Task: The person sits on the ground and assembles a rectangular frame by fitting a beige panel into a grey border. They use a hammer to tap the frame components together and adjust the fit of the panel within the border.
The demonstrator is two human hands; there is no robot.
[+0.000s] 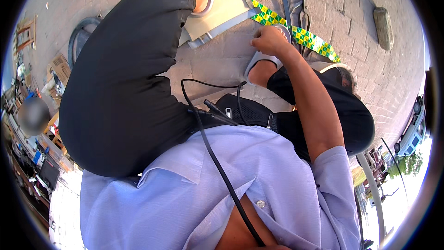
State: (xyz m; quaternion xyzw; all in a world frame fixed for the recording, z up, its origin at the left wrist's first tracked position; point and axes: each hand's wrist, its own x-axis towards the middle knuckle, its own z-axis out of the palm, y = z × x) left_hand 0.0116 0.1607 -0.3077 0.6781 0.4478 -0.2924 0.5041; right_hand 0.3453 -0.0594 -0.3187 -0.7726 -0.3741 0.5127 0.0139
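Observation:
My right hand [270,40] is over my right foot, its fingers curled in. What they hold, if anything, is hidden. Beside it runs a green-and-yellow checkered strip [317,44], passing behind the hand area toward the upper left. A dark blue strap [283,0] crosses that strip near my grey sandal [260,59]. Just right of the strap lies a dark long-handled tool [304,18], its kind unclear. A pale flat panel [215,13] with a metal edge lies under my other sandal. My left hand is out of view.
A black cable [210,148] loops over my shirt and lap. On the brick paving [342,9] lies a stone-like block [383,28] at the far right. A dark round rim [76,41] and a cardboard box [60,68] stand at left; a blue vehicle [411,132] is at right.

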